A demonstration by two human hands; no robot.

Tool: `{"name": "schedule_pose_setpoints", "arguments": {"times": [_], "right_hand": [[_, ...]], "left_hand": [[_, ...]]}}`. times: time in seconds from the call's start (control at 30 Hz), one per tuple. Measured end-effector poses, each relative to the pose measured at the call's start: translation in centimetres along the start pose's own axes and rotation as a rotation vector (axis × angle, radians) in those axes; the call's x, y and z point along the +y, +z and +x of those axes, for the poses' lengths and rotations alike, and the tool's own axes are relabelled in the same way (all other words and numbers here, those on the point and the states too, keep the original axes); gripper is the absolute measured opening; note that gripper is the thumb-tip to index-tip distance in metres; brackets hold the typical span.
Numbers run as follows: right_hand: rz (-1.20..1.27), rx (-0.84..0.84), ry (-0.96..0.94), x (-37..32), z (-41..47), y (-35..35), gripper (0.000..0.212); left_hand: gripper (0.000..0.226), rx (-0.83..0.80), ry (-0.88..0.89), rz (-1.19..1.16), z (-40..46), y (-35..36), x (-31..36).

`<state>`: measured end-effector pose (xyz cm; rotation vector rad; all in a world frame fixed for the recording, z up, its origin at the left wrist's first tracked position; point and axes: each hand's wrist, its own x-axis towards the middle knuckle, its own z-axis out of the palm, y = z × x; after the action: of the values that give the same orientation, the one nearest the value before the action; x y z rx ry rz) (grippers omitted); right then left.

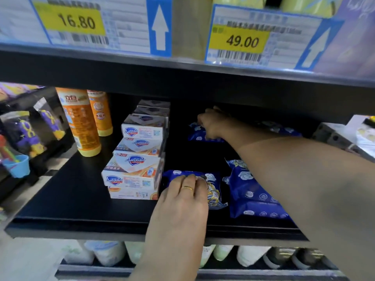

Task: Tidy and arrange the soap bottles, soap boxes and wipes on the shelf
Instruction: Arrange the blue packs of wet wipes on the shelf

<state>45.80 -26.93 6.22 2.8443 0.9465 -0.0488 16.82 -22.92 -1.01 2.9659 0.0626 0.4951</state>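
Observation:
On the black shelf (67,199) two orange soap bottles (81,122) stand upright at the left. Beside them a row of white Safeguard soap boxes (132,173) runs front to back in stacks. My left hand (182,201), wearing a gold ring, grips a blue wipes pack (213,191) next to the front soap boxes. Deep in the shelf, my right hand (211,124) is closed on another blue wipes pack (195,134). More blue wipes packs (253,191) lie at the front right, under my right forearm.
The upper shelf edge (182,78) hangs low over the reach, with price tags 16.80 (77,21) and 49.00 (242,41). Toys and a blue cup (20,167) sit to the left. White and green bottles (109,252) fill the shelf below.

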Motion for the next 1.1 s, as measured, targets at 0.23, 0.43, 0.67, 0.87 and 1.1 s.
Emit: {"name": "schedule_pose_setpoints", "arguments": {"times": [0.23, 0.43, 0.67, 0.87, 1.1], "right_hand": [[0.069, 0.077, -0.069, -0.6, -1.8, -0.9, 0.048], [0.186, 0.163, -0.079, -0.8, -8.5, -3.4, 0.019], [0.052, -0.221, -0.05, 0.3, -19.6, -6.8, 0.062], [-0.073, -0.333, -0.024, 1.3, -22.5, -5.6, 0.102], [0.137, -0.233, -0.052, 2.3, -22.5, -5.7, 0.07]], "left_hand": [[0.063, 0.071, 0.014, -0.013, 0.4, 0.6, -0.1], [0.062, 0.017, 0.015, -0.016, 2.6, -0.3, 0.6], [0.049, 0.081, -0.011, 0.033, 6.2, 0.0, 0.0], [0.059, 0.08, -0.088, -0.073, 7.1, 1.8, 0.0], [0.054, 0.067, -0.108, -0.099, 9.0, 2.4, -0.8]]}}
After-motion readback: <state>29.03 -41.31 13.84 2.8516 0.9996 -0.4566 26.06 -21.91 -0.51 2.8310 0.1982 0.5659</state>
